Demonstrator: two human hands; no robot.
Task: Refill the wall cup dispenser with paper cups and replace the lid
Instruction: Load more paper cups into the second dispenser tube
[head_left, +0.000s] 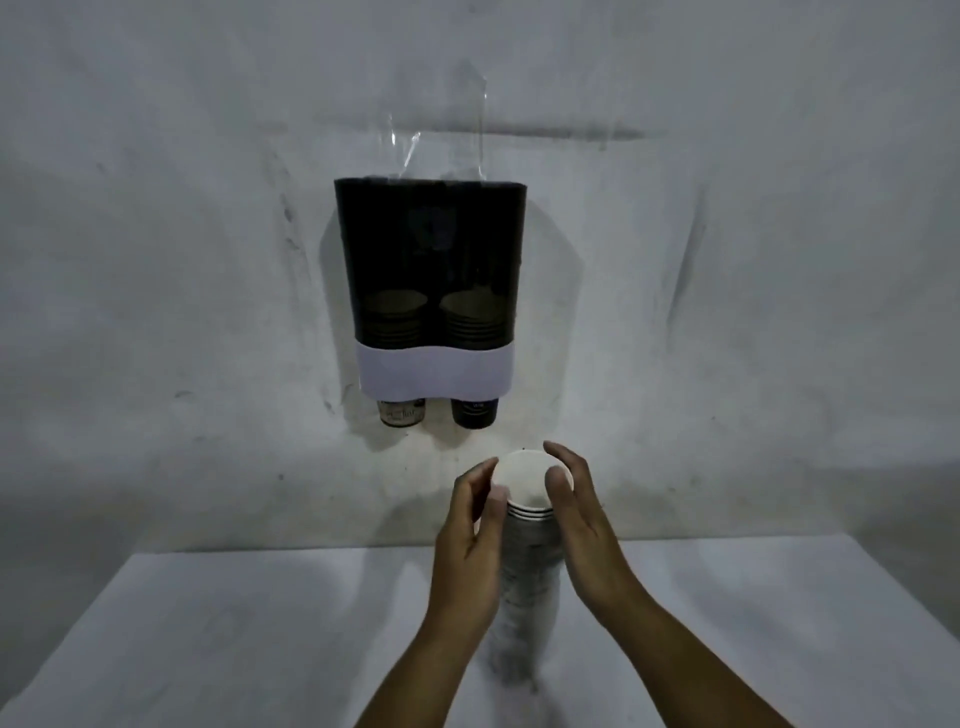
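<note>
A tall stack of white paper cups (527, 582) stands upright on the white table (208, 649), open mouths up. My left hand (470, 545) cups its left side near the top and my right hand (582, 519) its right side, thumbs at the rim. On the wall above hangs the dark two-column cup dispenser (431, 270) with a white band across its lower front. Short stacks of cups show through both columns, and one cup bottom pokes out below each column. No lid is visible on its top.
Clear plastic film (441, 135) is taped to the wall above the dispenser. The grey wall is scuffed. The table runs from the wall toward me, on both sides of the stack.
</note>
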